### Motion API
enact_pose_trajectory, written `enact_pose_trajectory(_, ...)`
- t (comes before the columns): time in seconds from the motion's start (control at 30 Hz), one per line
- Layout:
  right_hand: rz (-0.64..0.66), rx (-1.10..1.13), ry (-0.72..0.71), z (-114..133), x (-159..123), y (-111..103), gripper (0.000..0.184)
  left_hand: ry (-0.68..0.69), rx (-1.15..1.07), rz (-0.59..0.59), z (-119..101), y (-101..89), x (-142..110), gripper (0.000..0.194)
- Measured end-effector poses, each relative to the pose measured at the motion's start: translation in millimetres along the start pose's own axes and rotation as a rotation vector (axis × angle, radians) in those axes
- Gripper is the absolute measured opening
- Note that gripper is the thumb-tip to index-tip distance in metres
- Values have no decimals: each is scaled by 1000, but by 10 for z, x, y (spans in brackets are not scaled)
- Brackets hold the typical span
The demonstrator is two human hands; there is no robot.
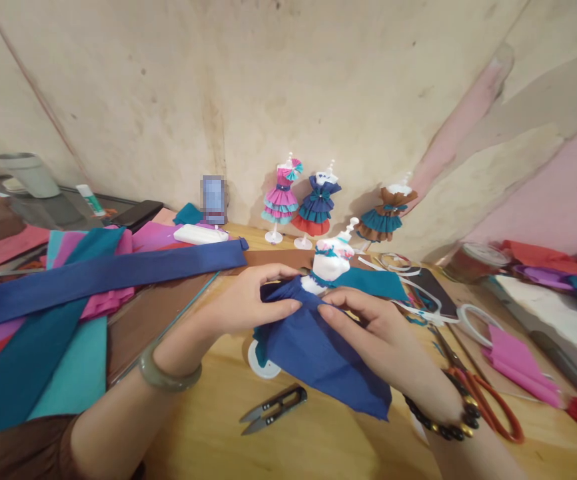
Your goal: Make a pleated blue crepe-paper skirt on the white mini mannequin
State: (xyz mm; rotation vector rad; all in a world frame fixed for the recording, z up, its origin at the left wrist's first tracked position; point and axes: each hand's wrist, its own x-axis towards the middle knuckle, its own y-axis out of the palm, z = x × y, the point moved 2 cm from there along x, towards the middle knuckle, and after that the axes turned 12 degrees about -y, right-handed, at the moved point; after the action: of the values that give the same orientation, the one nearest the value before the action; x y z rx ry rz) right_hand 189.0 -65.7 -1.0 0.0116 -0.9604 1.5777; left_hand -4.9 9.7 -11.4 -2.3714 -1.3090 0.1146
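A small white mannequin (pixel 332 261) lies tilted on the wooden table (pixel 318 440), with a dark blue crepe paper piece (pixel 318 353) wrapped at its waist like a skirt. My left hand (pixel 248 300) pinches the top edge of the blue paper against the mannequin's waist from the left. My right hand (pixel 368 330) presses and pinches the same paper from the right, fingers closed on it. The mannequin's round white base (pixel 258 360) pokes out beneath the paper.
Three dressed mannequins (pixel 318 203) stand by the wall. Black thread snips (pixel 274 408) lie near the front. Red-handled scissors (pixel 488 400) and white tape (pixel 468 317) sit at right. Long blue paper strip (pixel 98 277) and coloured sheets cover the left; pink paper (pixel 518 363) lies right.
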Motion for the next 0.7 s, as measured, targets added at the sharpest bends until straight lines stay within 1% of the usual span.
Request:
enact_pose_trajectory(0.13, -9, -99, -17, 3, -29, 17, 20, 8, 16, -6, 4, 1, 1, 42)
enact_pose_trajectory(0.27, -43, -145, -64, -2, -64, 39, 14, 10, 40, -35, -5, 20, -4, 42)
enact_pose_trajectory(0.47, -91, -159, -65, -32, -93, 61, 12, 1, 114, -66, -37, 43, -22, 43)
enact_pose_trajectory(0.6, -96, -159, -46, -30, -95, 73, 16, 9, 160, -98, -58, 45, -20, 43)
enact_pose_trajectory(0.7, -92, -160, -48, -27, -98, 77, 17, -10, 166, -112, -74, 56, -17, 42)
